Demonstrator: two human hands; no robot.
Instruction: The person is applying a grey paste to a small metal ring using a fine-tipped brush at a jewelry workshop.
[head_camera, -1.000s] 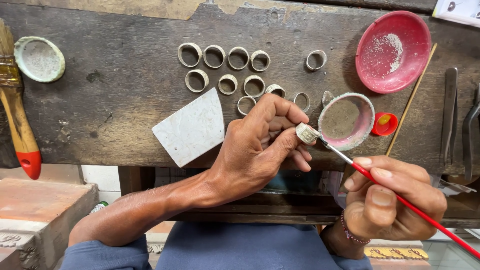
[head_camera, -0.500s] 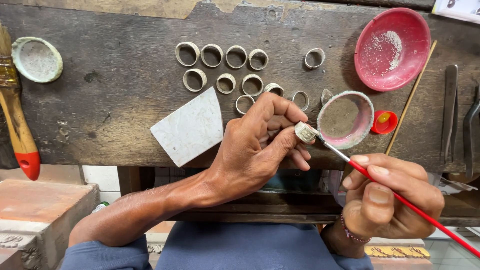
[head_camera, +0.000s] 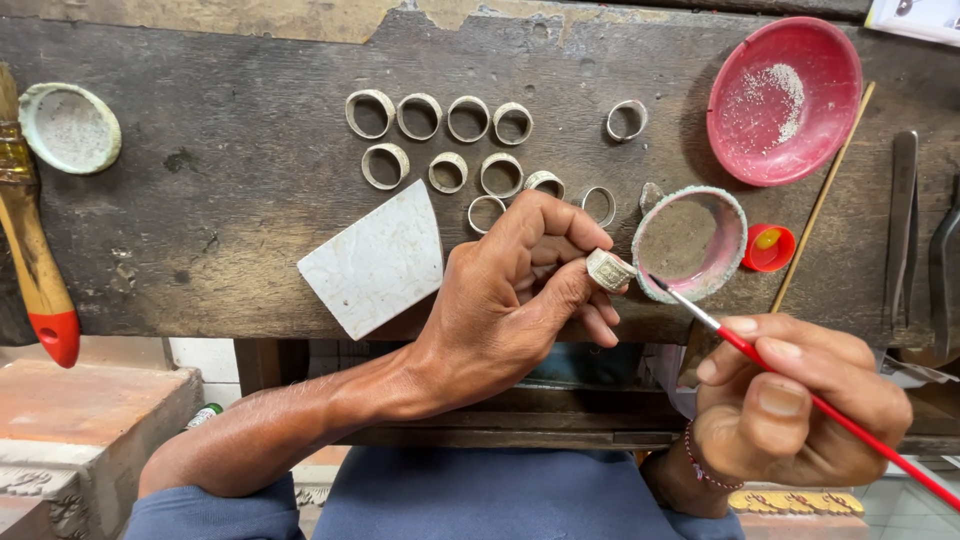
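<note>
My left hand (head_camera: 510, 300) pinches a small pale metal ring (head_camera: 609, 269) between thumb and fingers, just above the near edge of the dark wooden bench (head_camera: 230, 200). My right hand (head_camera: 795, 400) grips a thin red-handled brush (head_camera: 790, 380). Its dark tip sits just right of the ring, over the rim of a small round dish (head_camera: 690, 240) with a crusted edge. Several more rings (head_camera: 440, 135) lie in rows on the bench behind my left hand.
A white stone tile (head_camera: 375, 258) lies left of my left hand. At the back right stands a red bowl (head_camera: 785, 100) with white powder, beside a thin wooden stick (head_camera: 825, 195), a red cap (head_camera: 770, 247) and metal tweezers (head_camera: 903, 230). A big paintbrush (head_camera: 35, 260) and a round lid (head_camera: 68, 127) lie at far left.
The brush tip has drawn back a little to the right of the ring, toward the small dish. My left hand still holds the ring in about the same place.
</note>
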